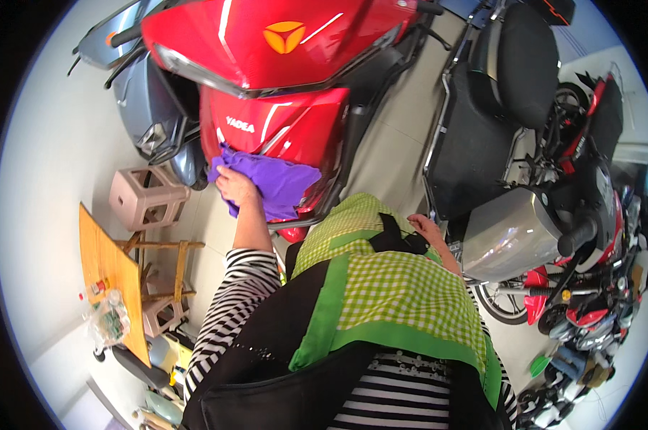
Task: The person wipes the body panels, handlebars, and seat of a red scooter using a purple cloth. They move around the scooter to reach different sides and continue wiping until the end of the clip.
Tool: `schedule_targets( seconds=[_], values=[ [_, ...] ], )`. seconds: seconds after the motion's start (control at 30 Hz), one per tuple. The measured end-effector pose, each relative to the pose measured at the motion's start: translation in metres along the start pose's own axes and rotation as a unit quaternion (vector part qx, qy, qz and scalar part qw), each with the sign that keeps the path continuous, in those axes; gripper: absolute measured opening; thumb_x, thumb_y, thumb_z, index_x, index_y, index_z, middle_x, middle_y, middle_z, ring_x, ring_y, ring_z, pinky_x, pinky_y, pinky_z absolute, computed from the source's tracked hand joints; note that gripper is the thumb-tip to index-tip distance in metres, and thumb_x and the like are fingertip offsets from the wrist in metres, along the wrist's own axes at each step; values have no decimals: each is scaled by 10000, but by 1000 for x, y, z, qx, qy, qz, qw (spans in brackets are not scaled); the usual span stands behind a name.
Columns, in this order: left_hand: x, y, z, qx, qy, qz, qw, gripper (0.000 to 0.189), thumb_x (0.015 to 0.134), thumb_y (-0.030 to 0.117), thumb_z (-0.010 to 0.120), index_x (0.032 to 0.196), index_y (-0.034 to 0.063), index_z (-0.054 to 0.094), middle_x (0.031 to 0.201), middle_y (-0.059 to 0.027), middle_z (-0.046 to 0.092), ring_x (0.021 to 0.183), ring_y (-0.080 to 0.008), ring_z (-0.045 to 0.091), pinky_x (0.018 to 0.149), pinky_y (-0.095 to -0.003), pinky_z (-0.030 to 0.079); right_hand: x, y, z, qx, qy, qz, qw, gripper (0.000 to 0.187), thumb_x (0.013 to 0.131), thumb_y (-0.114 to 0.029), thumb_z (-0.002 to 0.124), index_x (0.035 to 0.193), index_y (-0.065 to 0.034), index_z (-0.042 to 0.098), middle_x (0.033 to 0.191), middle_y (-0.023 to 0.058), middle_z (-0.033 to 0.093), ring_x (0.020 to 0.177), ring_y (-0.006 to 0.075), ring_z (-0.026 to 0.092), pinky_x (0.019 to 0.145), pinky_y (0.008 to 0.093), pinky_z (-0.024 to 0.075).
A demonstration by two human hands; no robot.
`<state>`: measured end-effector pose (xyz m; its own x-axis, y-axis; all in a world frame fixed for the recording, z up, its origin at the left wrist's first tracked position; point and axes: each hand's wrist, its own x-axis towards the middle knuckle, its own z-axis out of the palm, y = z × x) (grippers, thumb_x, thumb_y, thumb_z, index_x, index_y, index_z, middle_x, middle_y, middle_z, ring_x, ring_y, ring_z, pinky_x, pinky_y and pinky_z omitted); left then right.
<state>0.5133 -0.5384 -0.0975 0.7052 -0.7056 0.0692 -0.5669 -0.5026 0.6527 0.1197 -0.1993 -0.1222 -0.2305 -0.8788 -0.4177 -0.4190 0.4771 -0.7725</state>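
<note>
My left hand [237, 186] grips a purple cloth [281, 180] and presses it against the lower front panel of a red Yadea electric scooter [238, 64]. Loose folds of the cloth spread to the right over the glossy red panel and hide part of it. Beside the green-and-white checked apron [404, 293] I am wearing, my right hand [425, 228] hangs low with its fingers bent. Part of that hand is hidden, and I see no object in it. Its nearest neighbour is a scooter with a silver front panel [509, 236].
A blue-grey scooter [152, 105] stands behind the red one. Left are a pink plastic stool [138, 196] and a wooden folding table [111, 252] bearing a bottle and a plastic bag [109, 320]. Several more scooters [587, 317] line the right side. Pale tiled floor [391, 142] shows between the vehicles.
</note>
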Motion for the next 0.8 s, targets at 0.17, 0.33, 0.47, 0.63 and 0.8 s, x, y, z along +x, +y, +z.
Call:
schedule_targets(
  seconds=[0.17, 0.33, 0.47, 0.63, 0.8],
  values=[
    [-59, 21, -16, -52, -5, -81, 995, 735, 980, 594, 341, 1300, -46, 512, 1429, -229, 447, 1323, -386, 409, 1077, -517, 328, -13, -24, -6, -3, 1, 31, 1000, 325, 935, -286, 594, 1174, -69, 632, 891, 148, 686, 823, 262, 663, 740, 354, 503],
    [-108, 45, -10, -35, -9, -22, 999, 747, 966, 615, 374, 1307, -38, 496, 1476, -242, 388, 1367, -407, 338, 1101, -549, 285, -28, -30, -14, -4, 8, 60, 998, 313, 932, -282, 586, 1163, -76, 636, 905, 168, 687, 849, 302, 668, 745, 376, 507],
    [-116, 46, -7, -90, 39, 194, 976, 658, 964, 547, 483, 1102, -91, 565, 1374, -344, 430, 1287, -482, 380, 1081, -566, 293, -38, -31, -21, 1, 13, 59, 998, 304, 932, -279, 584, 1158, -82, 635, 921, 168, 692, 878, 326, 668, 764, 398, 512],
    [-111, 17, -9, -47, 65, 347, 934, 589, 987, 462, 506, 1196, -85, 565, 1285, -315, 499, 1192, -463, 453, 1029, -546, 343, -44, -28, -28, -9, 19, 36, 999, 285, 932, -262, 570, 1131, -66, 624, 942, 173, 692, 908, 364, 655, 792, 418, 512],
    [-117, -29, 5, 58, 23, 56, 997, 680, 1018, 519, 350, 1292, -80, 520, 1422, -302, 427, 1339, -440, 386, 1106, -530, 317, -57, -20, -40, 4, 35, 27, 999, 291, 934, -251, 574, 1151, -63, 619, 964, 176, 682, 900, 329, 661, 794, 394, 512]
  ],
)
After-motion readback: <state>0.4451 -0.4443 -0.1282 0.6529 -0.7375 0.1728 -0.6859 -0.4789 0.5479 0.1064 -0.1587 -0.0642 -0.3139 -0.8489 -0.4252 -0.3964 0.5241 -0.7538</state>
